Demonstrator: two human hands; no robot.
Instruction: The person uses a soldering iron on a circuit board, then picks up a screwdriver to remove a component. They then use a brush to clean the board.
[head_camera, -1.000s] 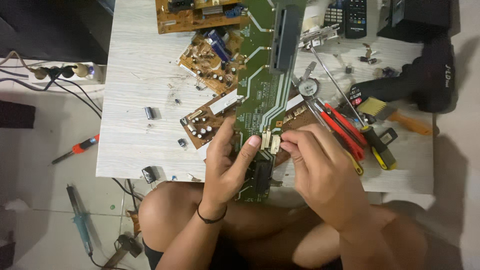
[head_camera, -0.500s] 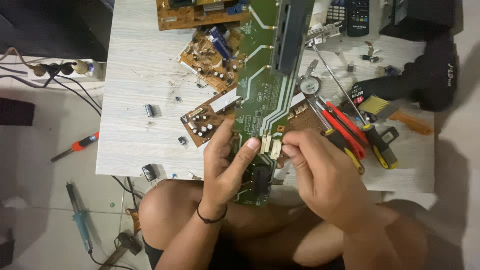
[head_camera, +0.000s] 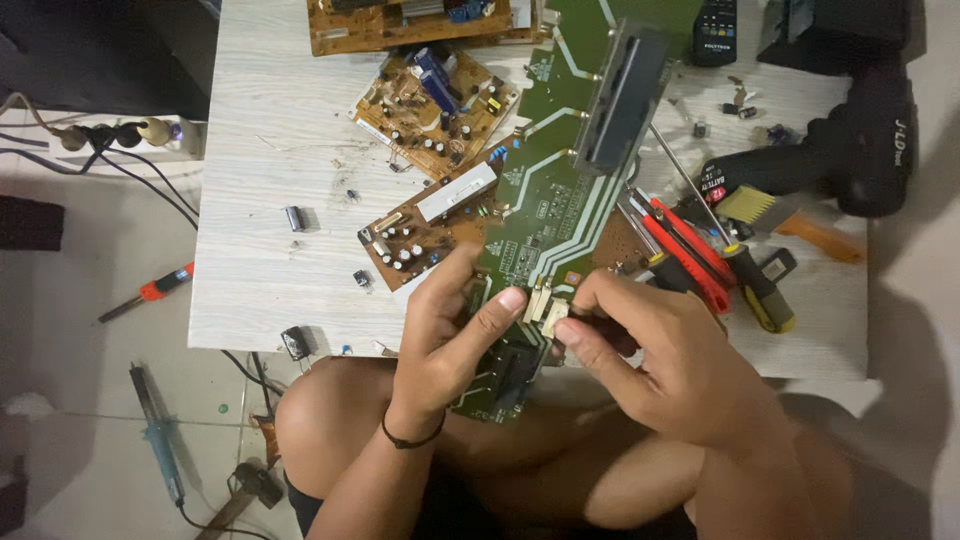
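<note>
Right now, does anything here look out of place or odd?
Yes: small loose parts lie scattered on the table, and a soldering iron and screwdriver lie on the floor beside it.

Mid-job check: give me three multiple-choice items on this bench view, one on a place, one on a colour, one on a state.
1. Where does the soldering iron lie?
A. on the floor left of the table
B. on the green board
C. beside the drill

2. What colour is the long circuit board that both hands grip?
A. brown
B. green
C. blue

3. How does the right hand stand?
A. flat on the table
B. fingertips pinched on a small pale connector
C. wrapped round a screwdriver

Answers:
1 A, it lies on the tiles below the table edge.
2 B, its face is green with pale traces.
3 B, the fingertips meet on the connector, beside the left hand thumb.
</note>
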